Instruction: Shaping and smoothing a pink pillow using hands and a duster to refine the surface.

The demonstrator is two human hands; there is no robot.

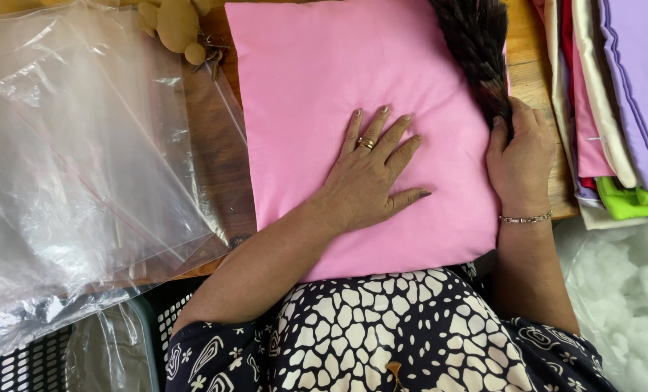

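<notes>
Dress: dark fabric with cream pebble print (pixel 382 327) nearest the camera; thin and drapey by the look of it
Stuffing: fluffy white fibre fill (pixel 621 290) low on the right, loose and cloudlike
Pillow: pink cushion (pixel 324 80) lies flat on the wooden table (pixel 215 145), its near edge hanging over toward the person's lap; smooth plain weave, squarish, puffy; probably light and squashy, so best gripped by an edge or corner, it'd just dent in the middle
Left hand: left hand (pixel 371 178) pressed palm down on the cushion, fingers spread apart, rings on one finger
Right hand: right hand (pixel 520 156) at the cushion's right edge, fingers closed around a dark feather duster (pixel 476 51); soft and wispy
Bags: clear plastic zip bags (pixel 77 160) piled on the left; slippery, crinkly
Fabrics: folded stack of cloth (pixel 614 109) far right, pink, cream, purple and green
</notes>
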